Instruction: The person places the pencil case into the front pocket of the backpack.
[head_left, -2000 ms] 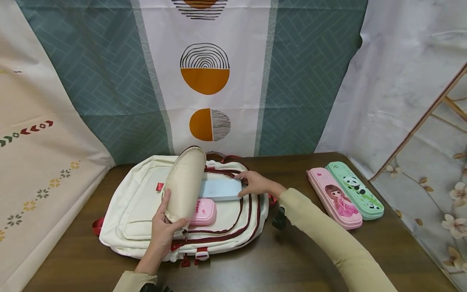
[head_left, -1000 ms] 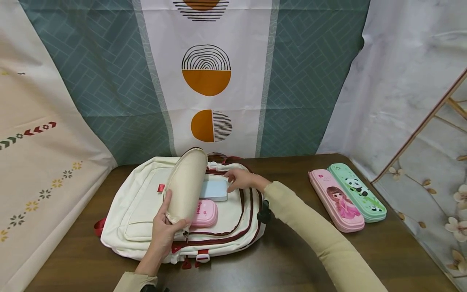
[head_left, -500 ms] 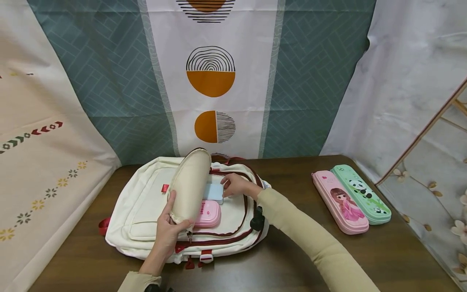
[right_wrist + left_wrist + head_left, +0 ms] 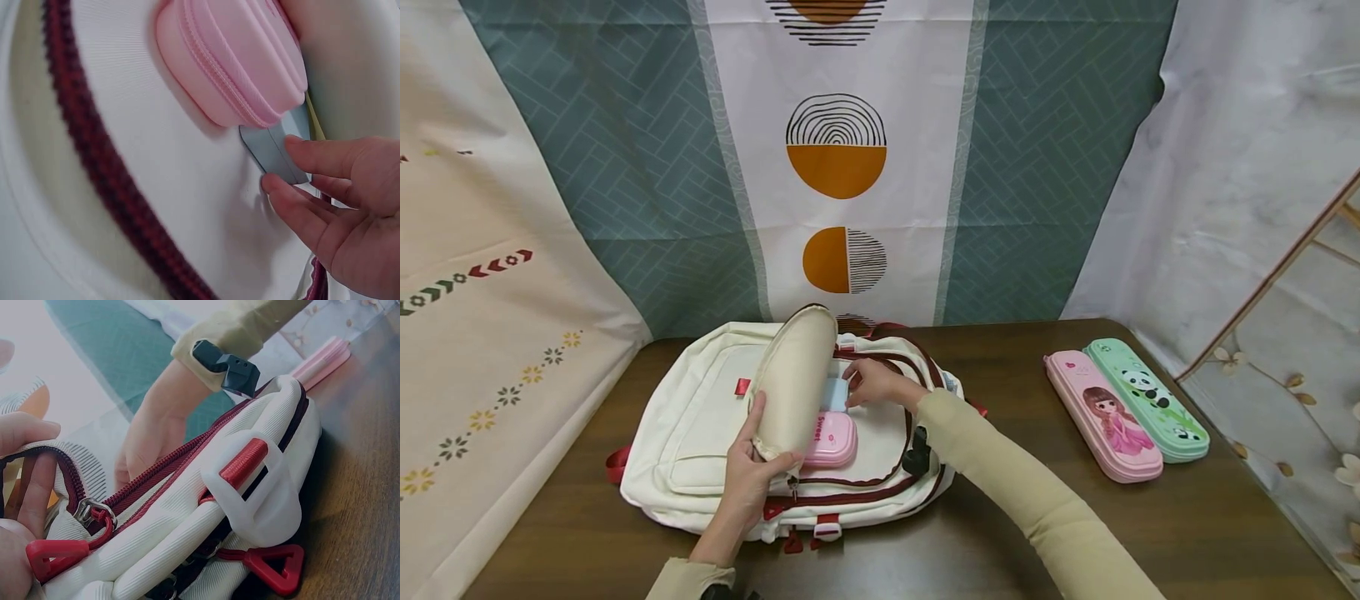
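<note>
A cream backpack [image 4: 700, 425] with dark red zips lies flat on the table, its front pocket unzipped. My left hand [image 4: 747, 471] grips the lower edge of the raised pocket flap [image 4: 795, 383], thumb on one side and fingers on the other. Inside the pocket lie a pink pencil case [image 4: 835, 439] marked "Sweet" and, farther back, a light blue case [image 4: 836, 393]. The flap hides the left part of both. My right hand [image 4: 880, 385] pinches the exposed end of the blue case; in the right wrist view thumb and fingertips touch that end [image 4: 278, 156], close beside the pink case [image 4: 231, 62].
At the right of the brown table [image 4: 1000, 500] lie a pink pencil case with a doll picture [image 4: 1105, 417] and a green panda pencil case [image 4: 1150, 400], side by side. Patterned cloths hang behind and at both sides. Red zip pulls [image 4: 275, 569] hang at the backpack's near edge.
The blue case has slid left, deeper under the flap, with my right hand following it. Less of it shows now. My left hand keeps its hold on the flap; the whole view has shifted slightly.
</note>
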